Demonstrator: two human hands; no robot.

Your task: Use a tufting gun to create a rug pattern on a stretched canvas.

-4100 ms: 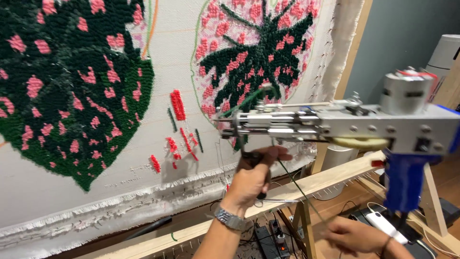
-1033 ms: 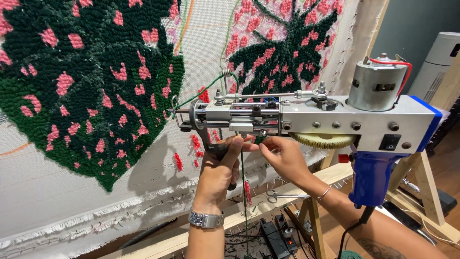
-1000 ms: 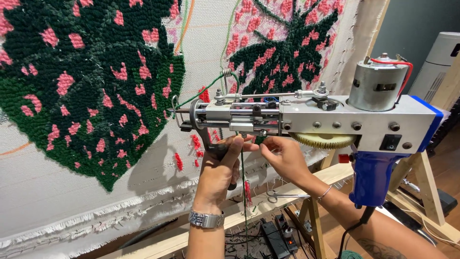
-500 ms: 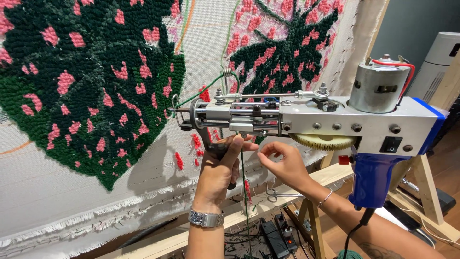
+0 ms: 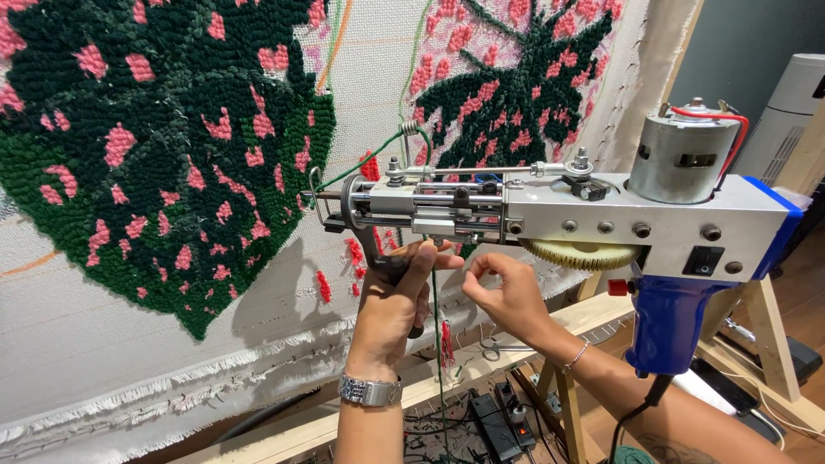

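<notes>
— What fills the upper left of the frame?
— A tufted leaf (image 5: 129, 146), dark green with pink flecks, on a pale backing cloth (image 5: 77, 326).
— And upper centre?
— A second tufted patch (image 5: 516, 77), pink around a dark green star.
— Lower down?
— A wooden frame (image 5: 584, 314), a black power strip (image 5: 490, 421), and scissors (image 5: 494, 348) on the beam.

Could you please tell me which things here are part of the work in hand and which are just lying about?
In use: tufting gun, green yarn, left hand, right hand.
Lying about: scissors, power strip, white appliance.
</notes>
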